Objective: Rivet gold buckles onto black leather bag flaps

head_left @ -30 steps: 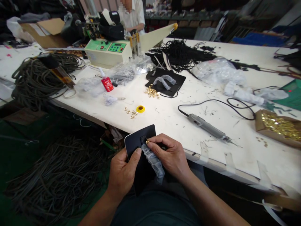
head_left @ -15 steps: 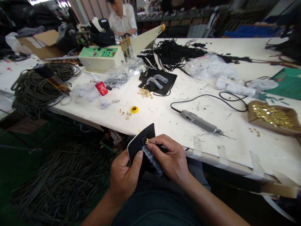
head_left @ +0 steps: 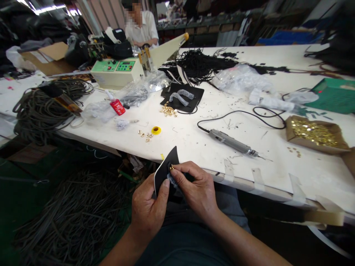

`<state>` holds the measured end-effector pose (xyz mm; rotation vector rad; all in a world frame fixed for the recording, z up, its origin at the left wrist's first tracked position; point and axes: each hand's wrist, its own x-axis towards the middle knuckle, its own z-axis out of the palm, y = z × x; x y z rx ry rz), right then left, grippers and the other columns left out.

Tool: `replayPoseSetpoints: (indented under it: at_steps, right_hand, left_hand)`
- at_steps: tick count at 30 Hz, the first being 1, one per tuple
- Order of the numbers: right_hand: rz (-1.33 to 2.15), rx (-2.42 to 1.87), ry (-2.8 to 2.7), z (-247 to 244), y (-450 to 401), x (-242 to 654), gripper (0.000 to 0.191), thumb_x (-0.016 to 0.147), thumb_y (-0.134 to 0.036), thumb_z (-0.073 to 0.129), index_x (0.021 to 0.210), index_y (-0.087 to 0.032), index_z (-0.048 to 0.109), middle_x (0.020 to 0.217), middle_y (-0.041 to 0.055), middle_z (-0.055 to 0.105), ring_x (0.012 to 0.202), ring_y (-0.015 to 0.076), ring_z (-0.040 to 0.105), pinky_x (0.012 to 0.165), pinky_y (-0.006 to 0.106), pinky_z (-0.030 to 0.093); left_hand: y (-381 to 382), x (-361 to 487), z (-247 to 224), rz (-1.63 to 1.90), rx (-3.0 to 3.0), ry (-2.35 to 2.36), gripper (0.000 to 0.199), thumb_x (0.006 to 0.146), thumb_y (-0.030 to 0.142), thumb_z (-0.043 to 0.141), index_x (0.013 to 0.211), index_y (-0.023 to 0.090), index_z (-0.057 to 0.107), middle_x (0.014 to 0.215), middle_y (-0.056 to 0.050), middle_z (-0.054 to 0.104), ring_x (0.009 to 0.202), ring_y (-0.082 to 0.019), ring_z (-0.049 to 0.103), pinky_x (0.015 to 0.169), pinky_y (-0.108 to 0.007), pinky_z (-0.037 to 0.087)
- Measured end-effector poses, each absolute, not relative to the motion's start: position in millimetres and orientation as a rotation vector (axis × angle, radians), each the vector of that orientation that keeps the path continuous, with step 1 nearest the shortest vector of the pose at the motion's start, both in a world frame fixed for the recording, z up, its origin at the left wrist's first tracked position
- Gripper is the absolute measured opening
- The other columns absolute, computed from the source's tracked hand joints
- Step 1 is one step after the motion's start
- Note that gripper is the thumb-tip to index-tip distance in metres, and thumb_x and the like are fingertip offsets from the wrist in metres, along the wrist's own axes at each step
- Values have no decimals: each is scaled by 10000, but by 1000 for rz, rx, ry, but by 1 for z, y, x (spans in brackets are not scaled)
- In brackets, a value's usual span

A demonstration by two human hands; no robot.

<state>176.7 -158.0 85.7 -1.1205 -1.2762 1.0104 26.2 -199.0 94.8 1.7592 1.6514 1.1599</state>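
Note:
My left hand [head_left: 149, 201] grips a black panel [head_left: 163, 170] with a pale edge, thumb on its near face, tilted up just off the table's front edge. Between thumb and forefinger, my right hand [head_left: 198, 186] pinches a small gold metal fitting [head_left: 171, 167] against the panel's face. A plastic-wrapped handle [head_left: 172, 180] hangs from the panel, mostly hidden behind my right fingers. On the table lie similar black panels [head_left: 197, 96] with a wrapped handle, beside a heap of gold fittings [head_left: 168, 110].
A grey electric screwdriver [head_left: 231, 142] with its cord lies at right, near a cardboard tray [head_left: 316, 146] of gold pieces. A yellow ring [head_left: 155, 130], a red bottle [head_left: 117, 107] and a green-panelled machine [head_left: 116, 74] stand at left. A co-worker [head_left: 142, 27] is behind the machine.
The panel has turned more edge-on, and less of the wrapped handle shows. My right hand keeps its pinch on the gold fitting. The whole view has shifted slightly.

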Motion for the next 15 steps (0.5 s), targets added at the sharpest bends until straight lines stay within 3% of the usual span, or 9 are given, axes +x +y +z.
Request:
replayPoseSetpoints:
  at_steps: [4, 15]
  right_hand:
    - [976, -1068, -1299, 83, -157, 174, 90, 917, -218, 757, 890, -256, 835, 875, 26, 804, 817, 188, 737, 787, 329, 560]
    - [865, -1208, -1281, 76, -158, 171, 52, 909, -269, 792, 859, -256, 802, 869, 10, 800, 821, 203, 730, 860, 372, 546]
  left_hand:
    - [-200, 26, 89, 1191, 1834, 1601, 289, 996, 246, 624, 1259, 242, 743, 1219, -54, 779, 1134, -243, 728, 987, -325, 551]
    - [-200, 30, 86, 1196, 1840, 1583, 321, 1013, 239, 594, 1313, 238, 706, 1289, -71, 753, 1193, -251, 707, 1047, -366, 546]
